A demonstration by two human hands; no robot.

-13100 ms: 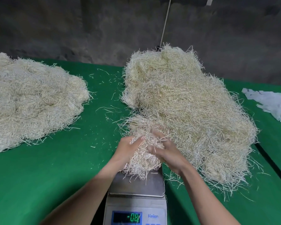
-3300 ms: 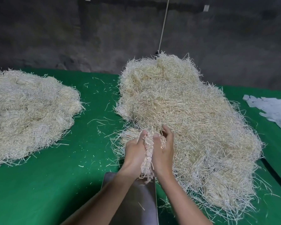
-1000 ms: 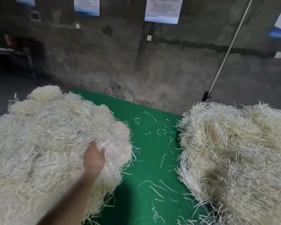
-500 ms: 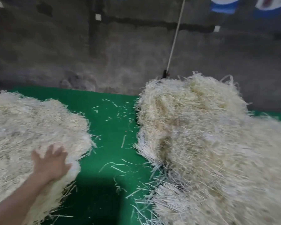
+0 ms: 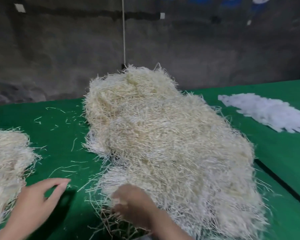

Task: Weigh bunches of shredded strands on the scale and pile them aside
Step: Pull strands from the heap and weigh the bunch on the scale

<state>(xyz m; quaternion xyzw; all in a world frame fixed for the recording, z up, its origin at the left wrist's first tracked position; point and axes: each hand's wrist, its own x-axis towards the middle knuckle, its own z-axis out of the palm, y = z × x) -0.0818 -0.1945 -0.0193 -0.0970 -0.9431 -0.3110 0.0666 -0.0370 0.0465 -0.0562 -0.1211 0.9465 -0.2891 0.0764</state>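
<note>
A large pile of pale shredded strands (image 5: pixel 163 144) fills the middle of the green table (image 5: pixel 59 135). A second pile of strands (image 5: pixel 5 161) lies at the left edge. My left hand (image 5: pixel 36 200) hovers over the green cloth between the two piles, fingers spread and holding nothing. My right hand (image 5: pixel 135 205), blurred, is at the near left edge of the large pile, with its fingers curled into the strands there. The scale is not visible.
A flat heap of white pieces (image 5: pixel 267 113) lies at the back right. Loose strands are scattered on the cloth between the piles. A dark seam (image 5: pixel 275 181) crosses the table on the right. A thin cord (image 5: pixel 123 32) hangs down the grey wall behind.
My left hand has come off the left pile and moved right, over the cloth. The view has swung right, and my right hand has come into view at the large pile.
</note>
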